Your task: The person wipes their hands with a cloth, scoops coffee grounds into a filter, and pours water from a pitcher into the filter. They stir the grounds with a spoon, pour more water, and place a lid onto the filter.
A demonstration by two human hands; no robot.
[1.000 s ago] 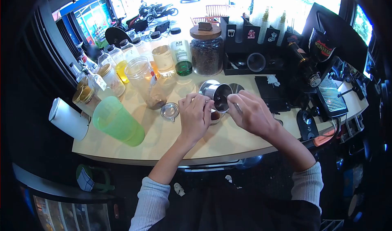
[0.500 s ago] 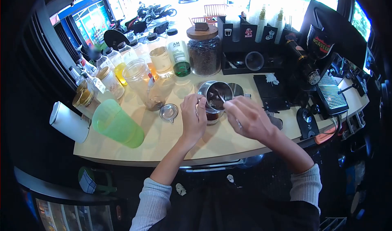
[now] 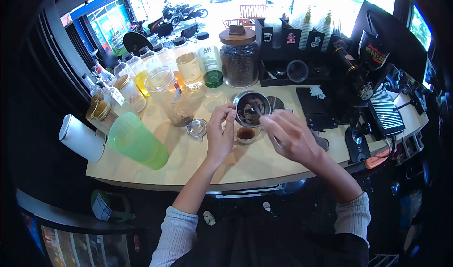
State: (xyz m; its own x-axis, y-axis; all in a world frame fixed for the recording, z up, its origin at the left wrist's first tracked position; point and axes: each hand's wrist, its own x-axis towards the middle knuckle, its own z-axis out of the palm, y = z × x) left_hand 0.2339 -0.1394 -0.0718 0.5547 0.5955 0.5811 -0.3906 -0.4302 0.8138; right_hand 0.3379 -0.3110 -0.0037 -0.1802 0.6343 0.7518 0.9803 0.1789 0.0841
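Note:
My left hand grips the side of a steel cup holding dark grounds, kept upright just above the counter. My right hand pinches a thin spoon whose tip dips into that cup. Directly below the cup stands a small glass with dark brown liquid. A small round metal lid lies left of my left hand.
Green plastic pitcher and white cylinder at left. Open glass jar, syrup bottles and a coffee-bean jar line the back. Black organiser with cups, grinder and drip tray at right.
The steel cup went from tilted on its side over the small glass to upright, and my right hand brought the spoon into it.

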